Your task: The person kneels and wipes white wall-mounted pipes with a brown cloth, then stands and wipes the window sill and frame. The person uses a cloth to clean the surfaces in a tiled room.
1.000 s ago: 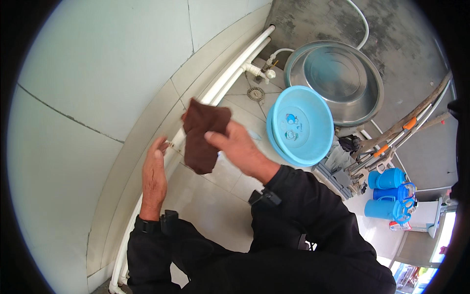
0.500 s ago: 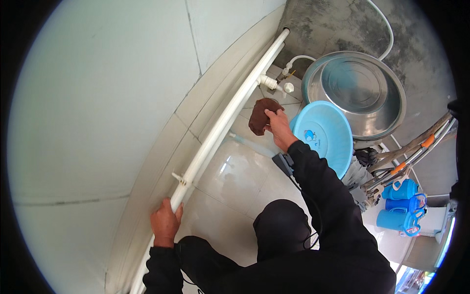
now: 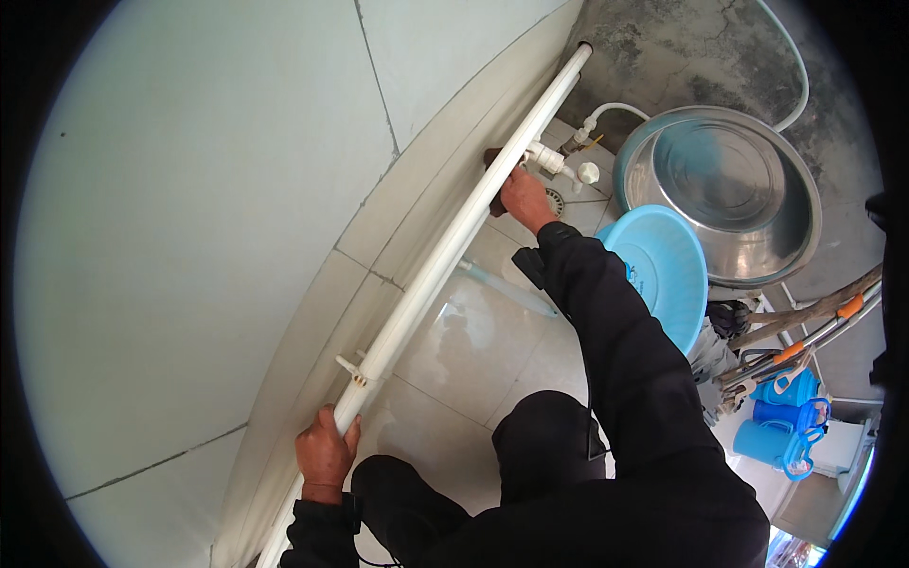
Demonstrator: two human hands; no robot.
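Head view | left hand (image 3: 325, 452), lower left, grips long white plastic pipe (image 3: 445, 263) running diagonally along wall | right hand (image 3: 524, 196), upper centre, presses dark brown cloth (image 3: 493, 180) against pipe | light-blue plastic basin (image 3: 663, 275) and steel basin (image 3: 729, 189) at right

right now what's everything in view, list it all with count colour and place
long white plastic pipe: one, white, along the foot of the wall
dark brown cloth: one, brown, pressed on the pipe under the right hand
white tap fitting: one, white, branching off the pipe
large round steel basin: one, silver, far right on the floor
light blue plastic basin: one, blue, leaning by the steel basin
blue plastic mugs: several, blue, lower right
floor drain: one, grey, near the tap
left hand: one, gripping the pipe's near end
right hand: one, holding the cloth
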